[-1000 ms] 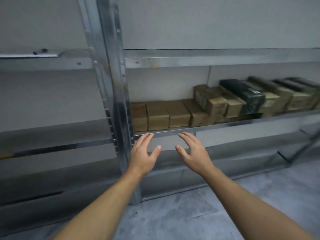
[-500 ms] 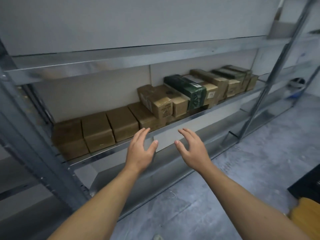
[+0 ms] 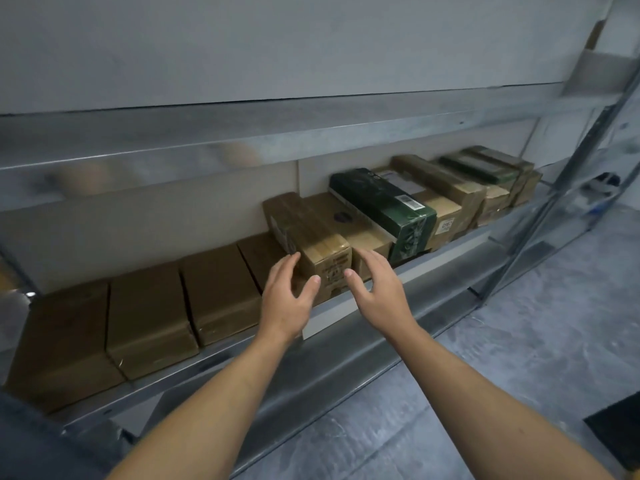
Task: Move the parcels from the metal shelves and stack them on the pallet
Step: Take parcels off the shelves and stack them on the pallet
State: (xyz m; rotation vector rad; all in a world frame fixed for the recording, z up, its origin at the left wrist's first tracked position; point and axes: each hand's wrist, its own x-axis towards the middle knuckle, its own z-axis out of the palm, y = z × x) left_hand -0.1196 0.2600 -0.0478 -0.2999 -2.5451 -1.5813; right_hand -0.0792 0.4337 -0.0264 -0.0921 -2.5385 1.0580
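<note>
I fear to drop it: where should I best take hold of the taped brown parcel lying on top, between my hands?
Probably by its two long sides near the front end, one hand each side, coming from the shelf front. The taped brown parcel points its short end at you and lies on lower parcels; the left hand and right hand flank it.

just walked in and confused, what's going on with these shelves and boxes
A person reaches both hands toward a brown taped parcel lying atop others on the metal shelf. The left hand and right hand, fingers open, flank its front end; neither grips it yet. Other boxes, including a green parcel, line the shelf.
</note>
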